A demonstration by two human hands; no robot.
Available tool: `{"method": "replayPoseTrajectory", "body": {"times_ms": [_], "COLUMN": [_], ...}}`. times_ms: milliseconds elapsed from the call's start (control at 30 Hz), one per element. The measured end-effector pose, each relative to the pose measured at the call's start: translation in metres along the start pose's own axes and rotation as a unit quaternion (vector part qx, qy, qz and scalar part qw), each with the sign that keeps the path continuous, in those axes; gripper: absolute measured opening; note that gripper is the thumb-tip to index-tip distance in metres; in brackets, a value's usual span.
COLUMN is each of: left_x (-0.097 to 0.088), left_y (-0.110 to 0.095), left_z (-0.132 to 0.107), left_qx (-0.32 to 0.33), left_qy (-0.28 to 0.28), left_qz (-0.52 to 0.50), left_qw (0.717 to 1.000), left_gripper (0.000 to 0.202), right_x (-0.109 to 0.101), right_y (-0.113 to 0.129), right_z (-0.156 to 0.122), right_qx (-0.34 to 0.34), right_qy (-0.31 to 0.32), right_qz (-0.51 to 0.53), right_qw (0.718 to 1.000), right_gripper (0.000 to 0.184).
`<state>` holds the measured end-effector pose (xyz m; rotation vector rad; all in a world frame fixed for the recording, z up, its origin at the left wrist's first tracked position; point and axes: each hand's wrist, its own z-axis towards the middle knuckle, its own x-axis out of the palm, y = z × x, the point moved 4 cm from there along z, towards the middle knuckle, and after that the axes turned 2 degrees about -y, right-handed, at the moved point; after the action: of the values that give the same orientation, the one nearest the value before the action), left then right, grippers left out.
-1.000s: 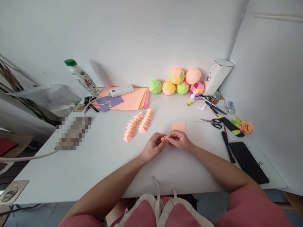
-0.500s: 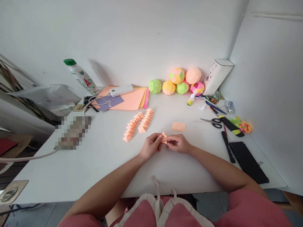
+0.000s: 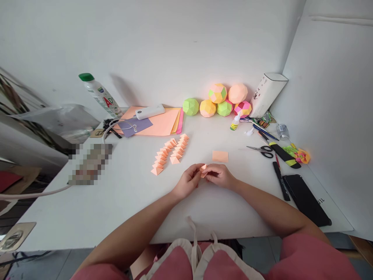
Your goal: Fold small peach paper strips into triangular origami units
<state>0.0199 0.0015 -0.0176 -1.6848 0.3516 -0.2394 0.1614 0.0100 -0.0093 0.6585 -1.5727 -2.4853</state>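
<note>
A small folded piece of orange paper (image 3: pixel 203 170) is pinched between both hands above the white table. My left hand (image 3: pixel 189 180) grips its left side, thumb towards me. On its right side, my right hand (image 3: pixel 220 175) holds it with bent fingers; parts of the paper are hidden behind them. Just beyond my right hand lies a flat orange paper rectangle (image 3: pixel 220 156). Ahead and to the left are two rows of folded orange paper pieces, the left row (image 3: pixel 161 158) longer and the right row (image 3: pixel 179 149) beside it.
Against the wall sit several paper balls (image 3: pixel 208 108). A glue bottle (image 3: pixel 235 122), scissors (image 3: pixel 264 151), a utility knife (image 3: pixel 284 154), a black marker (image 3: pixel 281 181) and a phone (image 3: pixel 306 199) lie to the right. Orange sheets (image 3: pixel 163 126) and a white bottle (image 3: pixel 101 95) stand back left.
The folded paper has turned and tilted in my fingers and shifted slightly right. My right fingers have moved up over its edge. Everything else on the table has stayed put.
</note>
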Motion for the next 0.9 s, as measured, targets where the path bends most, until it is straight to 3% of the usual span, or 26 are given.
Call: {"method": "replayPoseTrajectory", "body": {"times_ms": [133, 267, 467, 633, 800, 900], "left_x": [-0.001, 0.000, 0.001, 0.003, 0.003, 0.003], "left_y": [-0.001, -0.004, -0.006, -0.007, 0.001, 0.001], "left_z": [-0.001, -0.003, -0.004, -0.004, -0.002, -0.002], "left_qx": [0.001, 0.011, 0.026, 0.050, 0.076, 0.106], "left_qy": [-0.013, 0.010, 0.017, 0.029, 0.024, 0.026], "left_qz": [0.010, 0.005, 0.022, 0.052, 0.060, 0.068], "left_qw": [1.000, 1.000, 0.999, 0.997, 0.995, 0.992], "left_gripper": [0.043, 0.043, 0.042, 0.043, 0.040, 0.042], "right_x": [-0.001, -0.002, -0.003, -0.003, -0.002, -0.001], "right_y": [0.002, 0.001, -0.010, -0.012, -0.006, -0.007], "right_z": [0.002, 0.002, -0.003, -0.004, -0.001, -0.002], "right_qx": [0.020, 0.044, 0.136, 0.193, 0.199, 0.195], "right_qy": [-0.019, -0.021, -0.023, -0.062, -0.023, -0.007], "right_qz": [0.023, 0.043, 0.076, 0.123, 0.146, 0.149], "right_qw": [0.999, 0.998, 0.988, 0.971, 0.969, 0.970], "right_gripper": [0.010, 0.013, 0.017, 0.023, 0.024, 0.035]}}
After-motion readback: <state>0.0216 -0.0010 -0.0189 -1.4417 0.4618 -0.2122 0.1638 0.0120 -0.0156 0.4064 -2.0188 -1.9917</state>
